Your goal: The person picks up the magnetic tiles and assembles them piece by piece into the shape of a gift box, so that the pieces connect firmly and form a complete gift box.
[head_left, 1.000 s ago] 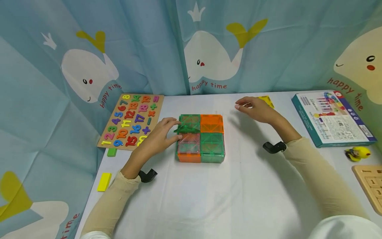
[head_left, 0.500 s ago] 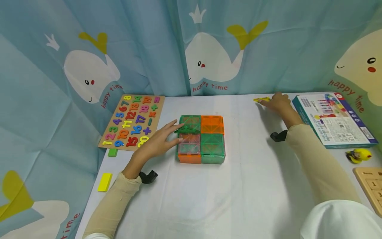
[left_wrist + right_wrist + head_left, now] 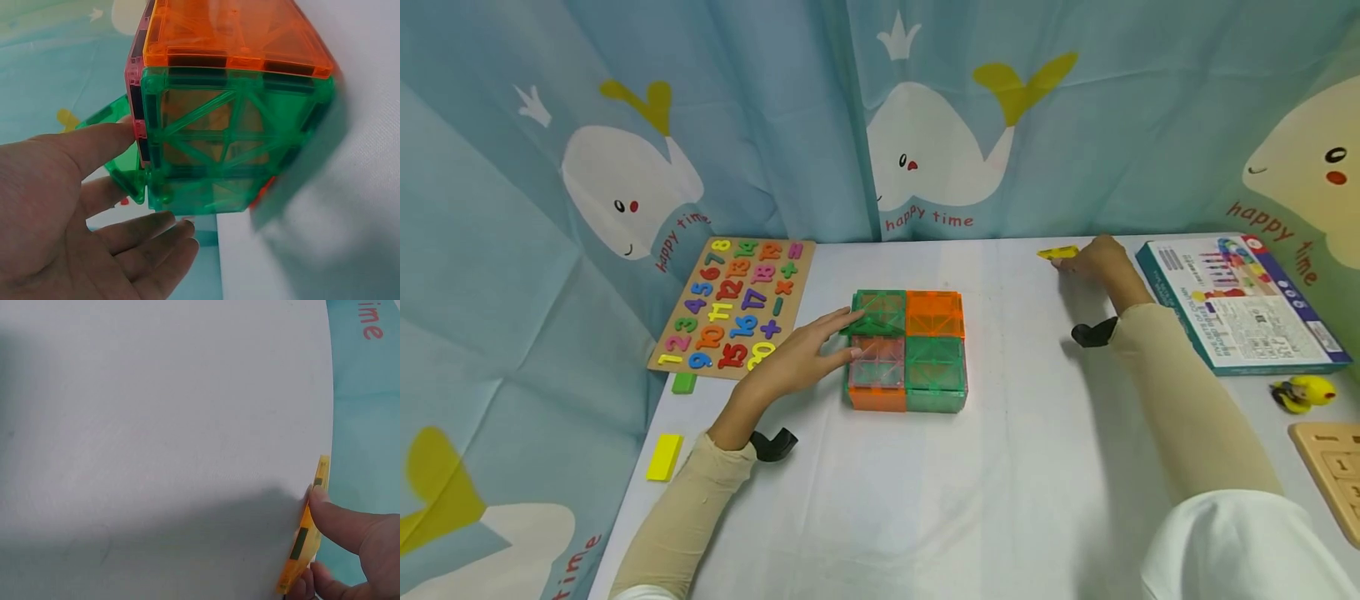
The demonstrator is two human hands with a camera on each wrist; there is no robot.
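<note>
A low box of see-through magnetic tiles (image 3: 936, 363), green, orange and pink, stands mid-table. On its top, a green triangular tile (image 3: 874, 326) sits tilted near the left edge. My left hand (image 3: 803, 352) is at the box's left side, fingers extended; the thumb touches the pink tile (image 3: 137, 81), and the index finger meets the triangular tile. Toward the table's back edge, my right hand (image 3: 1096, 262) pinches a yellow magnetic tile (image 3: 302, 540) between thumb and fingers. That tile is seen nearly edge-on in the right wrist view, and part of it is behind the fingers.
A number puzzle board (image 3: 730, 307) lies at the back left, with a green block (image 3: 683, 383) and a yellow block (image 3: 664, 457) nearer. At right are a boxed toy (image 3: 1240, 304), a yellow duck (image 3: 1303, 392) and a wooden number board (image 3: 1330, 467). A curtain hangs behind.
My right hand has moved right to the yellow tile at the back and taken hold of it. The tile now shows more edge-on. My left hand has stayed at the box.
</note>
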